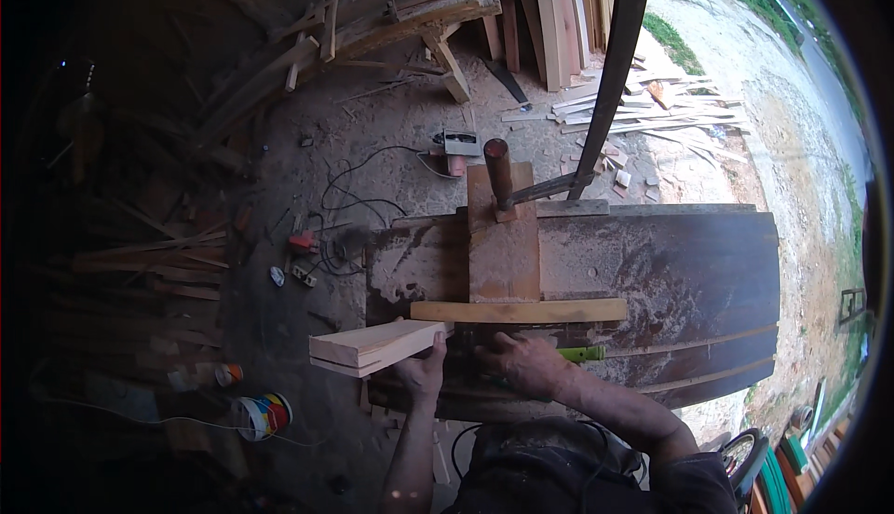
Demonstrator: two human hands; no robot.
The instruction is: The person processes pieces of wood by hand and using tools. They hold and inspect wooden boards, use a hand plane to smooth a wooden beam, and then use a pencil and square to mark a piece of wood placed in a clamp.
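My left hand (424,372) grips a pale wooden block (377,344) with a groove along its end, holding it at the bench's near left edge. Its thumb lies against the block's side, and the other fingers are mostly hidden beneath. My right hand (526,365) is over the near side of the bench with its fingers curled. What it holds, if anything, is hidden. Just right of that hand, a bright green tube-like thing (581,354) shows. Beyond both hands, a yellowish wooden strip (519,311) lies across the dark, dusty workbench (670,272).
A wooden board (503,258) with a rusty upright post (498,174) stands mid-bench, by a tall dark metal bar (615,67). On the floor are a power tool (456,146), cables, a paint bucket (263,416) and scrap strips (652,114). A timber trestle (410,25) stands behind.
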